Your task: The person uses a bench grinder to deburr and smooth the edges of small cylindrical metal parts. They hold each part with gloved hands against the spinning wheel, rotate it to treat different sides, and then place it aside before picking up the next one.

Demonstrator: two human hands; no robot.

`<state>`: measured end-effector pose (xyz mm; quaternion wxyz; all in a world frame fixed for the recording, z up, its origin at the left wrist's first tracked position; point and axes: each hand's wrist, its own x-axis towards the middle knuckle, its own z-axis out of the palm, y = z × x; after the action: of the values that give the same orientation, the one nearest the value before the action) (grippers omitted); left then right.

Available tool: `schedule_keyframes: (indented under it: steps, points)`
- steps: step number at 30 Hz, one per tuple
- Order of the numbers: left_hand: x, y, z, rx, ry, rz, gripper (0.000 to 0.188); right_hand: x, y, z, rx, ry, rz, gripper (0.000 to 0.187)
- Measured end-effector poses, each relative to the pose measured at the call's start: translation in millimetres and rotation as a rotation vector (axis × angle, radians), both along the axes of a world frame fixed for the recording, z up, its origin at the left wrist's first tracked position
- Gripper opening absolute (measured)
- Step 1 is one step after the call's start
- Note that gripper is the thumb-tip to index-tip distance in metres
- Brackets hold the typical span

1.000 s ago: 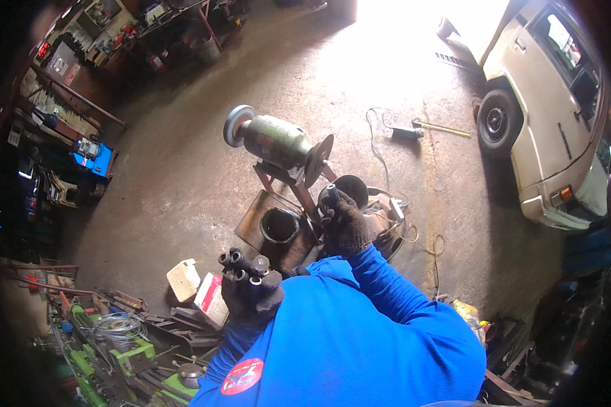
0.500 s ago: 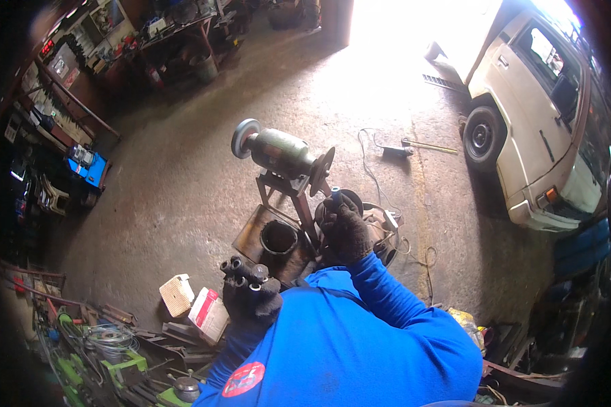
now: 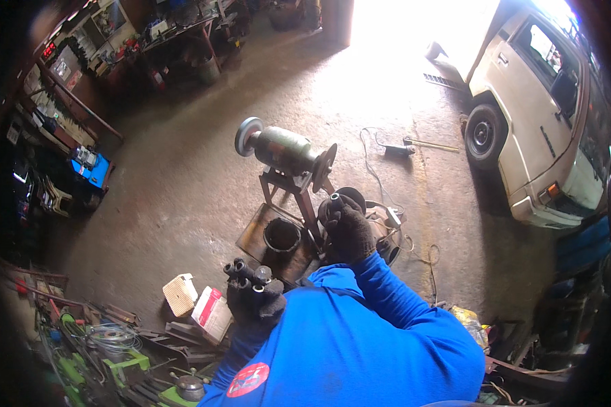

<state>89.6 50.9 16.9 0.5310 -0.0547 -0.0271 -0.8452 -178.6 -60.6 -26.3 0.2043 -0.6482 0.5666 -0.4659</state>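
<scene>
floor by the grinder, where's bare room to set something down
Bare floor lies left of the grinder, toward the blue machine, and between the looped cable and the van. It's crowded at lower left, with metal scrap and two boxes near the left hand, and around the right hand, by the grinder's stand.

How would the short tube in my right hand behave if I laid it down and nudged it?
The short tube would probably roll on its side, given its round end. Its hard-edged, hollow rim suggests stiff metal, unlikely to bend.
</scene>
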Motion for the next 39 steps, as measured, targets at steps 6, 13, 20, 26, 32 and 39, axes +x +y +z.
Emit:
schedule_keyframes:
  steps: [6, 13, 20, 26, 32, 39]
  points:
    - [-8.6, -10.0, -7.0, -0.004, -0.024, -0.015, 0.044, -12.8, -20.9, -66.6, 0.185, -0.335, 0.018, 0.034]
    - [-22.2, -26.1, 5.6, 0.078, -0.161, 0.072, 0.039, -22.2, -48.7, -121.6, 0.445, -1.696, 0.238, 0.042]
    - [-42.5, -50.0, 4.4, 0.082, -0.234, 0.107, 0.039, -30.9, -86.6, -116.6, 0.678, -1.576, -0.029, 0.039]
    - [-73.6, -76.6, 13.8, 0.054, -0.22, 0.092, 0.041, -43.3, -118.4, -169.4, 0.769, -1.33, -0.105, 0.034]
    - [-98.1, -91.9, 19.9, 0.059, -0.201, 0.079, 0.031, -38.8, -146.2, -208.5, 0.867, -1.244, -0.14, 0.028]
    - [-100.9, -93.5, 11.8, 0.136, -0.261, 0.071, 0.032, -29.2, -157.8, -231.3, 0.877, -1.113, -0.106, 0.034]
